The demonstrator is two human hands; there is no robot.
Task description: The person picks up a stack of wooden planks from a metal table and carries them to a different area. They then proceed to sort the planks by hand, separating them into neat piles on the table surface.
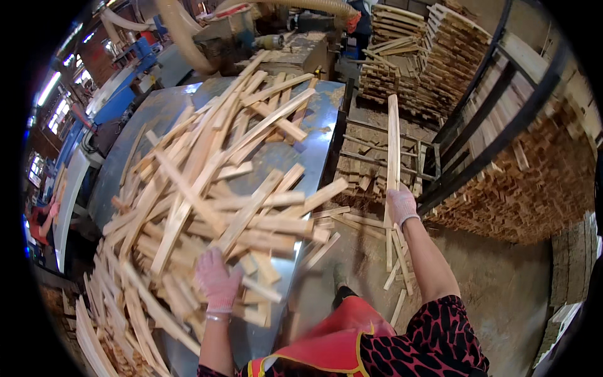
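Observation:
My right hand [402, 206], in a pale pink work glove, is closed around a long wooden strip [393, 141]. It holds the strip roughly upright, to the right of the metal table [326, 125]. My left hand [218, 281], gloved alike, is at the near side of a loose pile of wooden strips [207, 163] on that table. Its thumb stands apart from the fingers, and the fingertips meet the end of one slanting strip [251, 210]. I see nothing clearly gripped in it. The strips lie crossed at many angles and partly hide one another.
A black metal rack [496, 113] on the right stands by a tall stack of wood pieces [521, 182]. More stacked strips [427, 63] are at the back. Loose strips [402, 270] lie on the floor. A machine with a hose [182, 38] stands beyond the table. Another person's hand [54, 209] shows at far left.

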